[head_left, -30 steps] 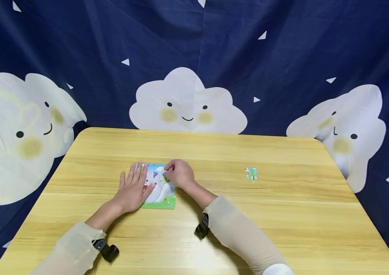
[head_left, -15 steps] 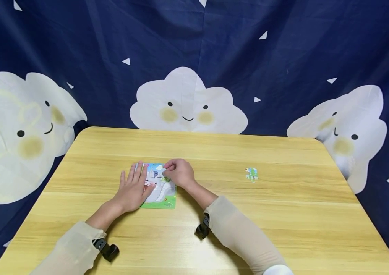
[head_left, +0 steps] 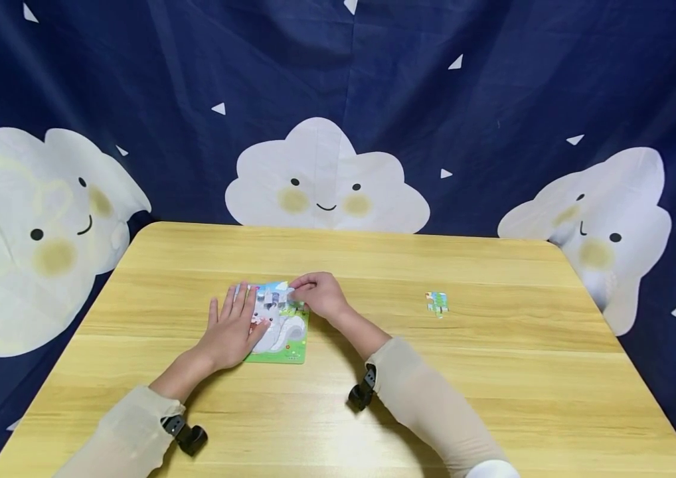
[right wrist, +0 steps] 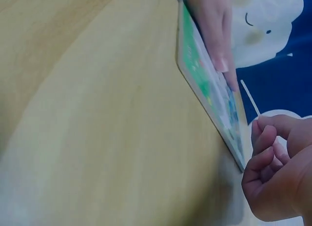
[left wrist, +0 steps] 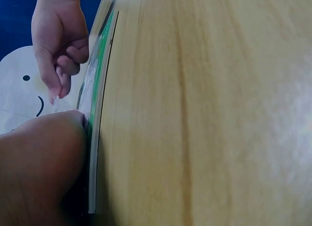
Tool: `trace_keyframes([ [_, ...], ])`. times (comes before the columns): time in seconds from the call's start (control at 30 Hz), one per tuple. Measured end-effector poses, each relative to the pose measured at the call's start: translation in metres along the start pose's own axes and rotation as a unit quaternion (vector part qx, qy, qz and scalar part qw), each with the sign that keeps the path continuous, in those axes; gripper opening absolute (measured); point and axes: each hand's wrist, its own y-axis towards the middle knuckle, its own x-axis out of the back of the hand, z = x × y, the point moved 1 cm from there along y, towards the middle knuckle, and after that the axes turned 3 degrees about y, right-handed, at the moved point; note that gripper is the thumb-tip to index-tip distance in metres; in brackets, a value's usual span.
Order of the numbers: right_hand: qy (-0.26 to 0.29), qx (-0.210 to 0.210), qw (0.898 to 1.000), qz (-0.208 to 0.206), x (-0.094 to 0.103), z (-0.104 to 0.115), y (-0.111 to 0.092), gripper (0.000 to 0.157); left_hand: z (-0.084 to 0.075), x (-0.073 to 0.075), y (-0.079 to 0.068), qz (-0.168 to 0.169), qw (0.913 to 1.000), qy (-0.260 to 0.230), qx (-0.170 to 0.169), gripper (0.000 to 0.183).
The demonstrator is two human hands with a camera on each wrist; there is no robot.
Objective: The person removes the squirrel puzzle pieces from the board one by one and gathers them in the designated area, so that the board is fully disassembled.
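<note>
A jigsaw puzzle [head_left: 290,335] with a grey-white animal, blue sky and green grass lies on the table, left of the middle. My left hand [head_left: 230,335] rests flat on its left part, fingers spread, covering that side. Over the puzzle's upper right corner, my right hand [head_left: 321,295] pinches a puzzle piece [right wrist: 250,98] between thumb and index finger. That piece shows as a thin pale edge in the right wrist view, raised above the board. Seen from the left wrist, the right hand [left wrist: 61,45] has its other fingers curled.
To the right on the wooden table [head_left: 493,372] lies a small cluster of puzzle pieces [head_left: 437,303], green and blue. A dark blue curtain [head_left: 404,86] with smiling white clouds hangs right behind the table's far edge.
My right hand has lifted and shifted slightly right and away, with the puzzle piece coming up from the board. My left hand has stayed in place.
</note>
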Motion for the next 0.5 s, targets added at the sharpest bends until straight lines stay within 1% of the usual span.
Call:
trace_keyframes([
  [0.1,0.005,0.006,1.0,0.014,0.008,0.001,-0.002,0.014,0.0,0.0,0.0,-0.002,1.0,-0.004,-0.001,0.078],
  [0.27,0.011,0.011,1.0,0.027,0.028,0.001,-0.005,0.016,-0.001,0.0,-0.001,-0.008,0.9999,-0.006,-0.004,0.078],
  [0.5,0.024,0.005,0.999,0.025,0.062,-0.002,-0.012,0.017,0.005,-0.008,0.001,-0.025,0.9995,-0.015,-0.013,0.08],
])
